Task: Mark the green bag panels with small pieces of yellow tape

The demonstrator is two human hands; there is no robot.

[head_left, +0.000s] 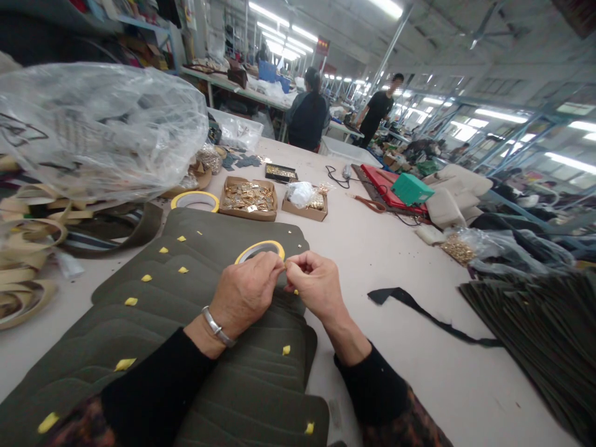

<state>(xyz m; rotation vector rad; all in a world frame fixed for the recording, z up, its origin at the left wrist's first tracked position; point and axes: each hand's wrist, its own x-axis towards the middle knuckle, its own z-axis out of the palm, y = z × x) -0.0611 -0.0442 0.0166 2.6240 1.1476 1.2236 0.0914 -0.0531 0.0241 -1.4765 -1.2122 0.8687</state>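
We are pinching with our left hand (246,288) and right hand (319,282), both closed and nearly meeting; what they are gripping, we cannot tell. The yellow tape roll (261,244) is lying just beyond our left hand, on overlapping dark panels (251,372) bearing yellow tabs (131,302).

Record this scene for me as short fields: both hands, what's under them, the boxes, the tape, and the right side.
Left hand: fingers pinched; bracelet on wrist
Right hand: fingers pinched near the left's; anything held is too small to tell
Under hands: overlapping dark green panels with yellow bits
Boxes: carton of gold-coloured metal pieces; second carton to its right
Tape: one roll behind left hand; another roll left of the boxes
Right side: black strip, dark stack
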